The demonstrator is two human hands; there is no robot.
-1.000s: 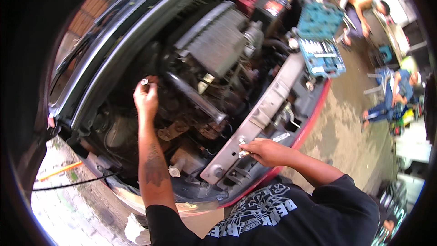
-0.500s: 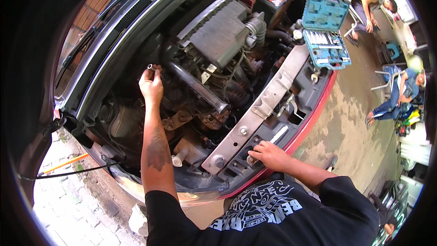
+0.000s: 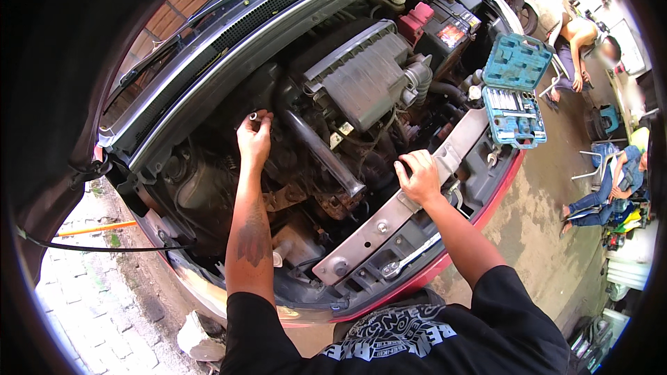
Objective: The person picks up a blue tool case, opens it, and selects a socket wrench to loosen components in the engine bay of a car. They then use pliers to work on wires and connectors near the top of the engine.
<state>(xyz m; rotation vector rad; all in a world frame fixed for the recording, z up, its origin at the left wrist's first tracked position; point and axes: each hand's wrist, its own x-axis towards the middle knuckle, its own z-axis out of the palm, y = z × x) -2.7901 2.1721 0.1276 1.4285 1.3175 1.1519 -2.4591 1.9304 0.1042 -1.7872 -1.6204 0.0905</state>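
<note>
While the black-sleeved arms reach forward over the open car front, a silver ratchet (image 3: pixel 392 268) lies nearest to the body, resting in the trim just behind the red bumper (image 3: pixel 497 184). Beyond it runs the bare metal crossbar (image 3: pixel 400 210). Over this bar is the right hand (image 3: pixel 420 179), its fingers bent loosely, with nothing visible between them; whether it touches the bar, I cannot tell. Further in, the left hand (image 3: pixel 255 144) pinches a small metal socket (image 3: pixel 253 117) between thumb and fingers, to the left of a shiny pipe (image 3: pixel 318 153). Past the pipe sits a grey ribbed box (image 3: pixel 361 73). To the right, an open teal tool case (image 3: pixel 517 62) stands by the crossbar's end, with tools in its tray. Behind are the battery (image 3: pixel 451 29) and its red cover (image 3: pixel 415 21). Farther away, at right, two people (image 3: pixel 581 36) are seated.
</note>
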